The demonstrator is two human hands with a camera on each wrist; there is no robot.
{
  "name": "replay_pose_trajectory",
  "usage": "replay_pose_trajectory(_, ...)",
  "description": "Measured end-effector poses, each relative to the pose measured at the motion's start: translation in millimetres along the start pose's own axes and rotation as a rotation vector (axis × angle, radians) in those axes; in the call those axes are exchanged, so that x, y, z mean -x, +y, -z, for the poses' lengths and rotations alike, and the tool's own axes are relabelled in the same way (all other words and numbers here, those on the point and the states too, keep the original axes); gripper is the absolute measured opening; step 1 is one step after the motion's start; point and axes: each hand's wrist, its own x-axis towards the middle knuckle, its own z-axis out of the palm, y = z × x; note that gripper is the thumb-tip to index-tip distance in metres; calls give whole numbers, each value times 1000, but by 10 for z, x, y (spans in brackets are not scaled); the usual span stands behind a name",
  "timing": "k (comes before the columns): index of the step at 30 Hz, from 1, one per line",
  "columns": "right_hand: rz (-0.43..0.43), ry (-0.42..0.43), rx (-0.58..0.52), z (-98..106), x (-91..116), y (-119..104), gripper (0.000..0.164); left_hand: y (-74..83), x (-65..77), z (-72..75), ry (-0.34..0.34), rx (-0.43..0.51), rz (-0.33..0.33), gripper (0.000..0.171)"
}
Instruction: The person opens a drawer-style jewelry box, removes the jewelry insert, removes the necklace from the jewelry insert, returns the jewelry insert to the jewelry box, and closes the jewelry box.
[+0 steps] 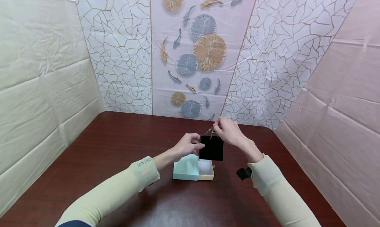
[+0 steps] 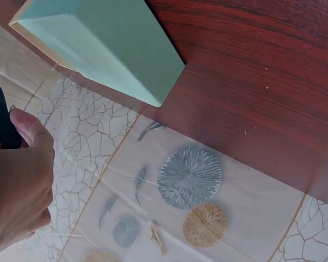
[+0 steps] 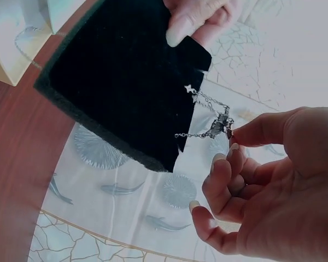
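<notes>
A black padded jewelry card point(image 1: 211, 148) is held upright above the box, pinched at its left edge by my left hand point(image 1: 187, 145). In the right wrist view, a silver chain necklace point(image 3: 220, 123) with a small star charm passes over the card's notched edge. My right hand point(image 3: 279, 180) pinches the necklace's dangling part between thumb and forefinger, just off that edge. More thin chain hangs below the card toward the box, seen in the left wrist view beside the left hand point(image 2: 27, 174). On the table stands a mint green box point(image 1: 185, 169), its cream drawer point(image 1: 206, 170) pulled out to the right with white padding inside.
The box rests on a dark red wooden table point(image 1: 133, 138). Behind it hangs a patterned cloth point(image 1: 190, 65) with fish and round motifs, and plain pale cloths point(image 1: 44, 72) hang at both sides. A black strap point(image 1: 244, 173) is by the right wrist.
</notes>
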Motion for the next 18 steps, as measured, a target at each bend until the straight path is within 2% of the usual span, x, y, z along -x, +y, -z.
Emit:
replay_pose_trajectory(7,-18,-15,-37,53,-26,31,17,5,18,-8,-5,-27,-10,13)
replay_pose_trajectory(18,-26,24,-67,85,-13,98,17,-38,47,-19,-12,-76,-4,18)
